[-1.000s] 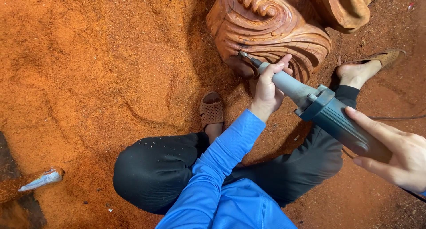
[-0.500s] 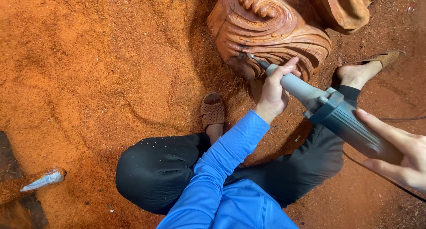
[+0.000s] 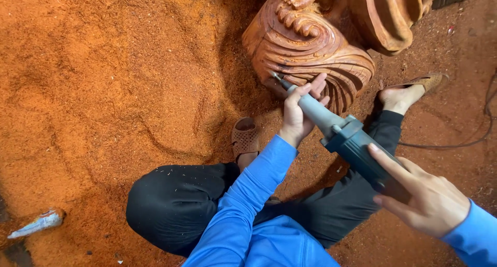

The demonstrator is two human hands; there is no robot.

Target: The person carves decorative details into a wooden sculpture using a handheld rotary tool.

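Left hand (image 3: 297,114) grips the grinder (image 3: 341,135) near its nose, right hand (image 3: 424,199) clasps its rear. Keep the bit steady against the carving (image 3: 310,44), low on its swirls, above the sawdust floor (image 3: 103,91).

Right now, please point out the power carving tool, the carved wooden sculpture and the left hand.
power carving tool (image 3: 357,143): head view, on its blue-grey body.
carved wooden sculpture (image 3: 310,44): head view, on the grooved swirl.
left hand (image 3: 300,112): head view, on its back.

I find no signs, labels or screens in view. The one possible package is a small crumpled silvery wrapper (image 3: 36,223) at eight o'clock, lying half-buried in the orange sawdust (image 3: 103,80); I cannot tell its kind for certain.
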